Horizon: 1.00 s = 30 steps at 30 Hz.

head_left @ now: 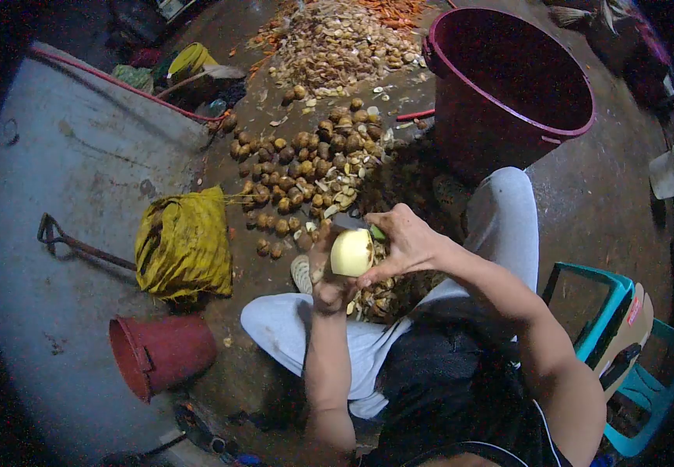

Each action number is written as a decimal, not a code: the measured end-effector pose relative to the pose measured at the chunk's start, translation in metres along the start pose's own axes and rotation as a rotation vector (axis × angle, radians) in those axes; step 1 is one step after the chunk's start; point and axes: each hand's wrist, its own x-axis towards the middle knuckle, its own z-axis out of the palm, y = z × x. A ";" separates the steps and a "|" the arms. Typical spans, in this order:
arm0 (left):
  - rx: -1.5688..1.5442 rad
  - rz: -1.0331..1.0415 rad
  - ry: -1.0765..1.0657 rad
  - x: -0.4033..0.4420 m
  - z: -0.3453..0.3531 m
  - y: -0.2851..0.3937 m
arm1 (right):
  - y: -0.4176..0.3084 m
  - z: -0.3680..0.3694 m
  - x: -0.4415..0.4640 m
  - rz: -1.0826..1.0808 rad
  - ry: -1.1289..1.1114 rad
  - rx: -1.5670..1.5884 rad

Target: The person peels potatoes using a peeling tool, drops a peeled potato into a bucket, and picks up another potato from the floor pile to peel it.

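My left hand [330, 289] is wrapped around a pale yellow, round root vegetable [350, 252] from its left and lower side. A strip of brown skin shows on the vegetable's right edge. A knife [348, 223] with a grey blade and green handle is gripped in my right hand [407, 243], its blade against the top of the vegetable. My right thumb presses on the vegetable's lower right side. Beyond my hands, many brown unpeeled round roots [306, 167] lie on the floor. Pale peelings [344, 191] are scattered beside them and between my legs.
A large maroon bin [477, 117] stands ahead to the right. A heap of peelings [337, 39] lies at the far end. On the left are a yellow sack [183, 245], a tipped red bucket [169, 354] and a long-handled tool [80, 245]. A teal plastic chair [624, 284] is at right.
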 end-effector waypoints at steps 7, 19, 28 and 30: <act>-0.079 -0.004 0.112 -0.003 0.003 -0.001 | 0.004 0.007 -0.005 -0.144 0.137 -0.225; -0.122 -0.037 0.083 0.001 -0.003 -0.004 | -0.003 -0.007 0.002 0.085 -0.026 -0.096; -0.114 -0.051 -0.048 0.002 -0.002 0.003 | -0.009 -0.007 -0.001 0.047 0.014 0.023; -0.138 -0.109 -0.026 0.000 -0.005 0.004 | -0.005 -0.004 -0.001 0.044 0.003 0.019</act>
